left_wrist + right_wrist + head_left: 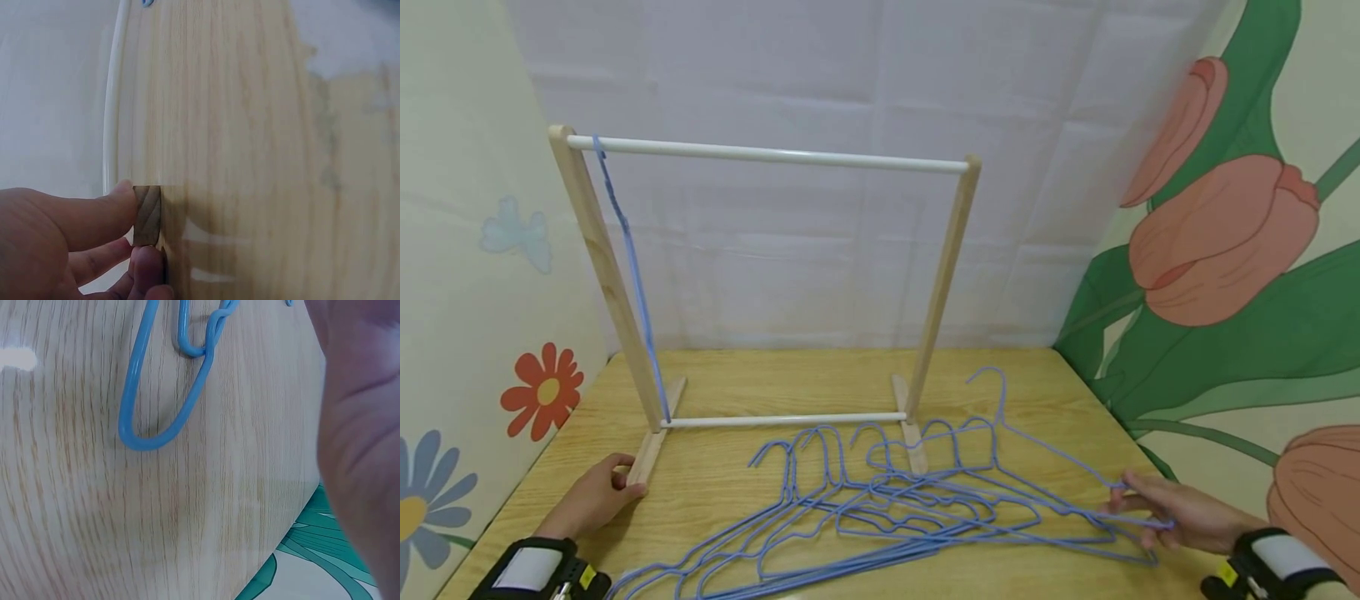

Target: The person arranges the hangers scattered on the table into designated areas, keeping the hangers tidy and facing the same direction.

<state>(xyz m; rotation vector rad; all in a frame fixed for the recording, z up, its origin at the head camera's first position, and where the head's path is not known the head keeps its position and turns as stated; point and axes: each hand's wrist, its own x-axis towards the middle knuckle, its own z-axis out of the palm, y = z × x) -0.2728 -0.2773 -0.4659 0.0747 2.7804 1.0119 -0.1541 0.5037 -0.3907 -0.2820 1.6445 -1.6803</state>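
My left hand (597, 498) pinches the front end of the clothes rack's left wooden foot (646, 462). In the left wrist view the thumb and fingers lie on opposite sides of that foot's end (147, 215). At the right, my right hand (1183, 512) grips the right corner of a blue wire hanger (1054, 452), whose hook points up and left. Several more blue hangers (865, 562) lie overlapping on the table in front of the rack. The right wrist view shows rounded hanger ends (144, 444) beside the hand (362, 425); its fingertips are out of that frame.
One blue hanger (638, 286) hangs at the left end of the rack's white top bar (767, 156). A lower white bar (782, 420) joins the two feet. Behind the wooden table (790, 379) is a white cloth; flower-patterned panels stand on both sides.
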